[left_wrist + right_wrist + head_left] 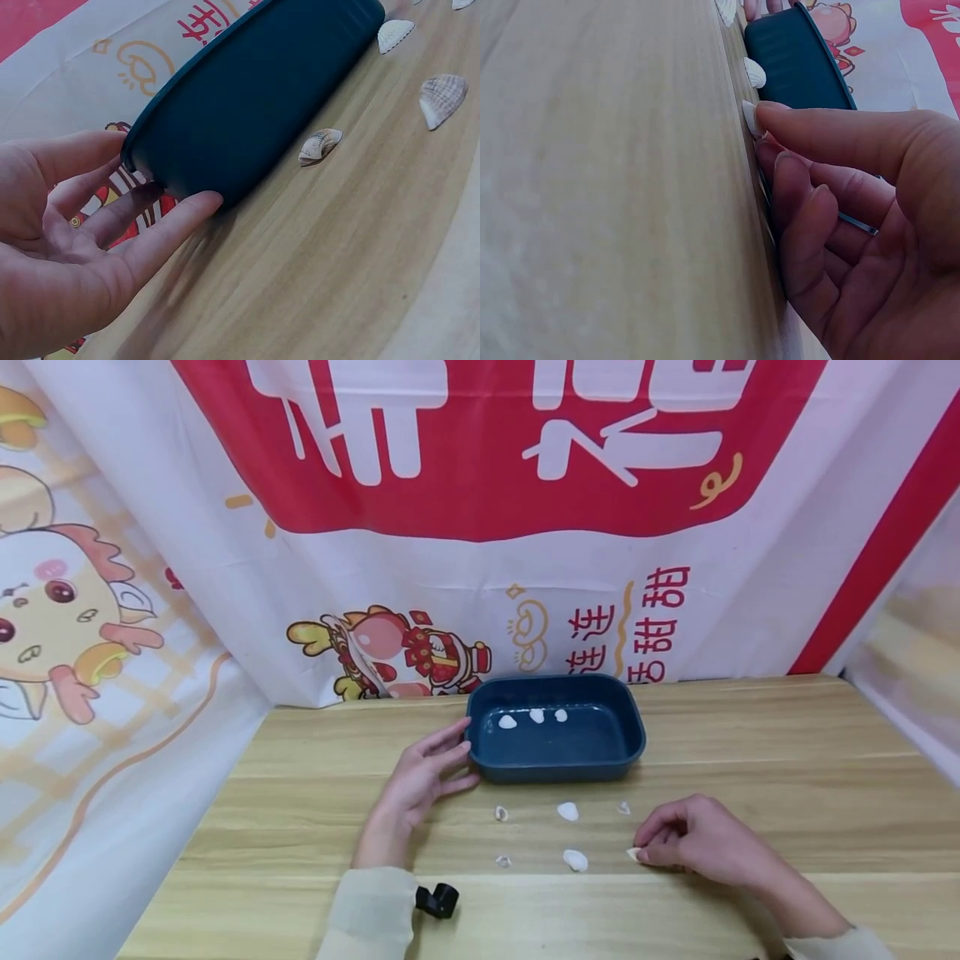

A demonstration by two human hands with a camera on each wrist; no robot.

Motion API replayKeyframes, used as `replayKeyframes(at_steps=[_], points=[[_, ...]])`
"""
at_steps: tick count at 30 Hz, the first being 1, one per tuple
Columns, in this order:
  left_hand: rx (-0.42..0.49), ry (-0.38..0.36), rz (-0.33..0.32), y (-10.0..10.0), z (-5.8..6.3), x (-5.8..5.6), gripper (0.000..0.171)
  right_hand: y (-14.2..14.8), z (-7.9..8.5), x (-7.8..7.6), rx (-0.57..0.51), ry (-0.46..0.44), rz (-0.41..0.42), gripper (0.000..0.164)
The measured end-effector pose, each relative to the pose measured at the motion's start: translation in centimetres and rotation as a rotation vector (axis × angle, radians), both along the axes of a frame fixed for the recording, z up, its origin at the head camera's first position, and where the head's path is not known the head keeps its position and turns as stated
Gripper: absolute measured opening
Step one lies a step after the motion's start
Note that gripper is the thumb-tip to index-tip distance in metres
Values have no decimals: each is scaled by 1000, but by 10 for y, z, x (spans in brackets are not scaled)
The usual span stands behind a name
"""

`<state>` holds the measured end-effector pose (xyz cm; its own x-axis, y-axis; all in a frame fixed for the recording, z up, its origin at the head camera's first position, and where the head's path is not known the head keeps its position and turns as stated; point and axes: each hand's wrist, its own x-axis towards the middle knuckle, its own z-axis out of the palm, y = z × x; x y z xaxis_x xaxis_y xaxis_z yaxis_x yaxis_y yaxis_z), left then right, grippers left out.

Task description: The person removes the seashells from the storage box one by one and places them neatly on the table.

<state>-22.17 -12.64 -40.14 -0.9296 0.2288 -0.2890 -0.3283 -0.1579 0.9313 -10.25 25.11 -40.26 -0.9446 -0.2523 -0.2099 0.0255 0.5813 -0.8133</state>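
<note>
Clock as seen in head view, 12 = far edge. Right hand [701, 843]: narrow pinch, one white shell [633, 855] between thumb and fingertips, other fingers curled in. Held shell sits at 9 o'clock of that hand, right at the tips, mostly covered by them. Whether it's off the tabletop [787, 760] or touching: can't tell. Nearest neighbour is a small shell [623, 807], about 12 o'clock of the held one, flat on the wood.

Other loose shells, all toward 9–10 o'clock of the right hand: far-row white shell [567, 811], far-row hollow shell [501, 814], near-row white shell [575, 860], near-row small shell [503, 862]. All apart from each other.

Left hand [429, 768]: fingers spread wide, fairly straight, tips touching the end of the dark blue tray [555, 773]. No shell in it. Tray lies between 2 and 3 o'clock of the left hand, 10 o'clock of the right.

Inside the tray: three shells on the floor, at 9 [507, 722], 11 [537, 716] and 12 o'clock [561, 715]. Tray upright, printed cloth [480, 514] just behind at 12.
</note>
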Motion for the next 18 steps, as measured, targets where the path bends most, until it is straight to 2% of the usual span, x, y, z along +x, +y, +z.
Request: replayKeyframes(at_steps=[4,8,11,14,18], points=[[5,4,-13,0,0,0,50,1,5,-2,-13,4,23,12],[12,-3,-18,0,0,-2,51,-2,28,-16,-1,25,15,15],[14,-2,-16,0,1,-3,52,-12,53,-38,31,73,-23,17],[19,-8,-4,0,2,-2,53,-26,73,-69,44,106,-52,18],[29,-11,-11,2,-1,-1,53,-42,80,-107,54,53,-119,23]])
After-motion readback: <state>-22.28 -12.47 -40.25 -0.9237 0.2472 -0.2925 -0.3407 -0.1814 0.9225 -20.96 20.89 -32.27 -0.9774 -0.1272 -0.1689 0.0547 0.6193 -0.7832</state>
